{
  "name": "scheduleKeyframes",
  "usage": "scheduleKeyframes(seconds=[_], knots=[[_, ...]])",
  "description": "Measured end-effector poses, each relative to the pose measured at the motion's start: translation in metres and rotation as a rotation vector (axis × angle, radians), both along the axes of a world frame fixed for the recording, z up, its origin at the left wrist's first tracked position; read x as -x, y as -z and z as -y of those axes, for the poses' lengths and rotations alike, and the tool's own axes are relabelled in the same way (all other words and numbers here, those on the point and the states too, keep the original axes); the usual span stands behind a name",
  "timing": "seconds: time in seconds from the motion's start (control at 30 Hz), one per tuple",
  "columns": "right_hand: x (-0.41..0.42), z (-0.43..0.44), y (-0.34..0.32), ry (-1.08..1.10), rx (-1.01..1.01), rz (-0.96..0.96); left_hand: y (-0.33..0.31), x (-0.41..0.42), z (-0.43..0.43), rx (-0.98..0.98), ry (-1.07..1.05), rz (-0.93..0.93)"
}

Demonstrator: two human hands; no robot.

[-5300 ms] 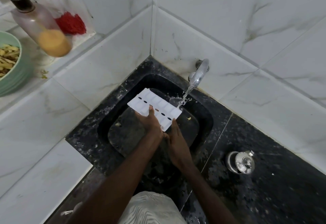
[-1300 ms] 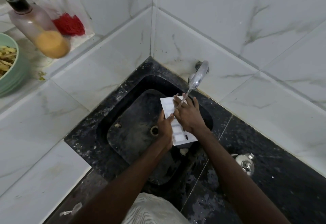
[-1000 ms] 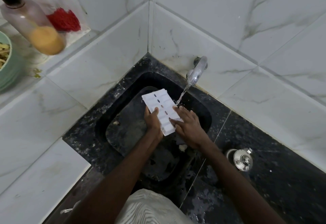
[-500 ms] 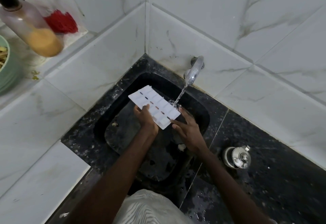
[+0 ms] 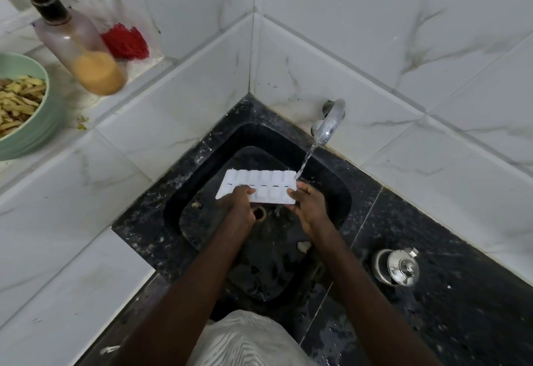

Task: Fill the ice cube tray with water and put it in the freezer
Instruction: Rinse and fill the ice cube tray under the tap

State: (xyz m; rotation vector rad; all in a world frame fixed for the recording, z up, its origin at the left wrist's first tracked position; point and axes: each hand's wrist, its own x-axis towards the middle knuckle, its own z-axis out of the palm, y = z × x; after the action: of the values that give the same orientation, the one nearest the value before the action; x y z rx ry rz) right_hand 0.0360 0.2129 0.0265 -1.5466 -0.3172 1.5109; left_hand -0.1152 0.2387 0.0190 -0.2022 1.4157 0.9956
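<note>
Tray: white plastic ice cube tray (image 5: 261,185) held roughly level over the black stone sink (image 5: 187,186), above the basin's far half, long side running left to right.
Left hand (image 5: 238,203): forearm reaches in from the near edge; fingers curled over the tray's near long edge, left of its middle, gripping it.
Right hand (image 5: 310,207): grips the tray's right end, thumb lying on top at the near right corner.
Water: thin stream (image 5: 305,160) from the chrome wall tap (image 5: 328,123) lands on the tray's far right corner.
Drain: round opening (image 5: 259,214) just below the tray, between the wrists.
Counter: small lidded steel pot (image 5: 399,267) on the black speckled counter (image 5: 461,293), right of the sink.
Ledge, far left: frosted pump bottle of orange liquid (image 5: 83,57), red scrubber (image 5: 125,41), green bowl of cut pieces (image 5: 26,134).
</note>
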Motion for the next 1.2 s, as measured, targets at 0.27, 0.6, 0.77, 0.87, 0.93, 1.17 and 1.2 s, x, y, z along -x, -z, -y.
scheduleKeyframes(seconds=[0.27, 0.6, 0.77, 0.87, 0.93, 1.17, 1.2], knots=[[-0.028, -0.017, -0.006, -0.265, -0.014, 0.183, 0.005, 0.026, 0.008, -0.025, 0.438, -0.847], [-0.051, -0.037, -0.017, -0.731, -0.145, 0.293, 0.010, 0.022, 0.008, -0.535, 1.069, -0.587], [-0.035, -0.037, 0.003, -0.722, -0.307, 0.934, 0.030, 0.014, 0.017, -0.440, 0.919, -0.636], [-0.026, -0.037, 0.005, -0.767, -0.279, 1.003, 0.058, 0.013, 0.015, -0.443, 0.890, -0.651], [-0.026, -0.040, 0.004, -0.770, -0.249, 1.008, 0.061, 0.013, 0.015, -0.425, 0.886, -0.655], [-0.016, -0.026, -0.001, -0.416, -0.231, 0.957, 0.032, -0.002, 0.017, -0.412, 0.740, -0.672], [-0.011, -0.021, -0.004, -0.385, -0.240, 0.934, 0.034, -0.003, 0.017, -0.398, 0.714, -0.665]])
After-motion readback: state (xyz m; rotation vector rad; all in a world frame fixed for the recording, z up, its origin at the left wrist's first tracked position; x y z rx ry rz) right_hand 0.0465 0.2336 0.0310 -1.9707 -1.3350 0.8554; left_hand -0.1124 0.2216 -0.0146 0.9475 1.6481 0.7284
